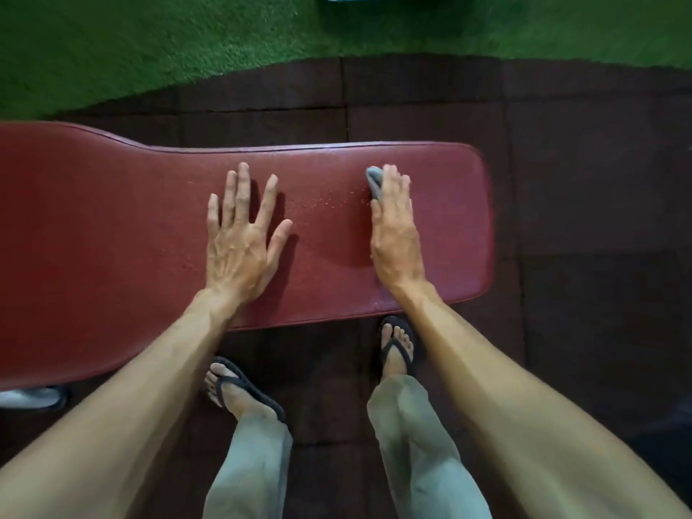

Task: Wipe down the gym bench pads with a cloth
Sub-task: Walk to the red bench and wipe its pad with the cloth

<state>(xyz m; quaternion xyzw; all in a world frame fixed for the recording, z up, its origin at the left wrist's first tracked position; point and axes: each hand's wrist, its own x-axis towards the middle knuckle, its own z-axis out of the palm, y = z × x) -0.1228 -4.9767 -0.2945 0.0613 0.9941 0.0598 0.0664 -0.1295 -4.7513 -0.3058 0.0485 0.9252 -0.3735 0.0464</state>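
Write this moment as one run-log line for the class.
left hand: flat on red bench pad | right hand: presses grey cloth onto pad near its right end | stage: wiping

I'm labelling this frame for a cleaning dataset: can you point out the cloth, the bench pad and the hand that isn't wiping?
cloth (374,181): head view, grey fold showing beside the right hand's fingers.
bench pad (112,226): head view, bare red surface left of the hands.
left hand (239,241): head view, back of the hand, flat on the pad.

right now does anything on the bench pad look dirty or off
Yes: pale specks and crumbs are scattered over the dark red vinyl bench pad, mostly between the flat left hand and the right hand, which presses a small grey cloth. No tear shows.
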